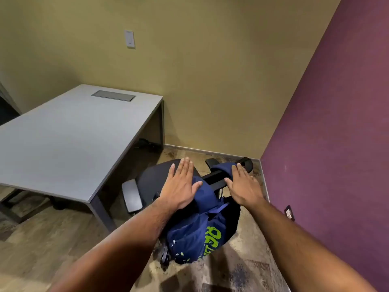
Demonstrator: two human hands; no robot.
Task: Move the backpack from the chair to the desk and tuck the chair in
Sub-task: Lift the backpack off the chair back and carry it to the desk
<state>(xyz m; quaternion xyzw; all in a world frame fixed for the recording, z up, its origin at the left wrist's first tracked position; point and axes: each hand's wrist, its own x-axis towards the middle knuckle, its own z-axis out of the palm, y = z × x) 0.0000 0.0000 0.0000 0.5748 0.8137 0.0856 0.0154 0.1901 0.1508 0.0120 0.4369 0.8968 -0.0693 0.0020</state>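
Observation:
A dark blue backpack (195,232) with lime-green lettering lies on a black office chair (151,178) that stands pulled out to the right of a grey desk (63,140). My left hand (181,184) hovers flat over the backpack's upper part, fingers spread. Over the backpack's top flap, near the chair's back rail, my right hand (244,184) is also flat and open. Neither hand grips anything. Whether the palms touch the fabric I cannot tell.
The chair's grey armrest (132,194) sits close to the desk's near corner leg. A purple wall (336,144) runs along the right with an outlet (289,211) low on it. A yellow wall closes the far side. Wood-look floor lies around the chair.

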